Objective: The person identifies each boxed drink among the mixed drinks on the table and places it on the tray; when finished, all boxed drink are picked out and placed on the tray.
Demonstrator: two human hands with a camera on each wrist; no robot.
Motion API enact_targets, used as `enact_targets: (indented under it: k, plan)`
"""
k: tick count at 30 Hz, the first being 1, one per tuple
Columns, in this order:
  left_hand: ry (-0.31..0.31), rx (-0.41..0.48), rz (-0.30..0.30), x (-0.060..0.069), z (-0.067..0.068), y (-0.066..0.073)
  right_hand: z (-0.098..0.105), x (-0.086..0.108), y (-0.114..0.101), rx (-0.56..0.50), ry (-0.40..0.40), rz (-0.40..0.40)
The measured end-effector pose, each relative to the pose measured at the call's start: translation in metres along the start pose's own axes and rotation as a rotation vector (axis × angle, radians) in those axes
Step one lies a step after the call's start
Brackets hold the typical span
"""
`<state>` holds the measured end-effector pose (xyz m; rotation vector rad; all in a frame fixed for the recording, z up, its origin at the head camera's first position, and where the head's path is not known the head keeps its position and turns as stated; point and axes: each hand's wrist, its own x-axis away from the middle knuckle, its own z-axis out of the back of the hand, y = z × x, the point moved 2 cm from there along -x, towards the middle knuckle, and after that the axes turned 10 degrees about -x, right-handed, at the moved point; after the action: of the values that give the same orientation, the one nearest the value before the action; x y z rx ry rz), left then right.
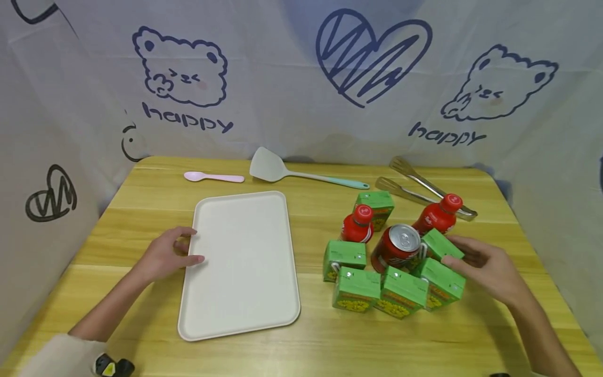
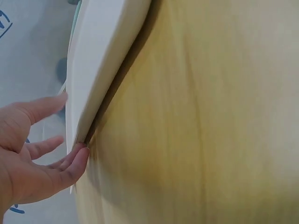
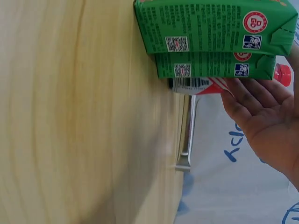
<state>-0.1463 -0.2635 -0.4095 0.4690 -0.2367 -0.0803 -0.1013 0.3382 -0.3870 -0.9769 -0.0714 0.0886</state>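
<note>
My left hand is at the left edge of a white rectangular tray, thumb over the rim. In the left wrist view, some fingertips touch the tray's edge. My right hand reaches around the rightmost green drink cartons, its thumb above them. Its fingers extend behind the rear carton, beside a red-capped bottle; the front carton stands nearer me. In the right wrist view the palm shows, and the cartons partly hide the fingertips. A red can stands among the cartons.
More green cartons and another red bottle cluster right of the tray. Along the back lie a pink spoon, a spatula and metal tongs. A patterned cloth hangs behind the wooden table.
</note>
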Motion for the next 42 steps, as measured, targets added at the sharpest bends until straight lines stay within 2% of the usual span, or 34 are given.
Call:
enact_targets:
  k: [3, 6, 14, 18, 28, 37, 42]
  plan:
    - [-0.008, 0.035, 0.007, 0.004, -0.005, 0.001, -0.001, -0.002, -0.003, -0.035, -0.022, -0.022]
    - [-0.013, 0.031, 0.003, 0.006, -0.008, 0.002, -0.001, -0.003, -0.004, -0.057, -0.035, -0.033]
    - [-0.016, 0.008, 0.011, 0.009, -0.010, 0.000, 0.003, -0.004, -0.009, -0.050, -0.014, 0.064]
    - [-0.011, 0.010, 0.023, 0.007, -0.010, 0.002, 0.004, -0.003, -0.008, -0.043, -0.007, 0.078]
    - [-0.002, 0.040, 0.015, 0.001, -0.014, 0.014, -0.001, 0.000, 0.001, -0.122, 0.031, 0.027]
    - [0.004, 0.048, -0.011, -0.004, -0.015, 0.017, -0.005, 0.002, 0.005, -0.160, 0.074, 0.013]
    - [-0.006, 0.049, -0.007, -0.005, -0.017, 0.017, -0.004, 0.004, 0.004, -0.165, 0.094, 0.012]
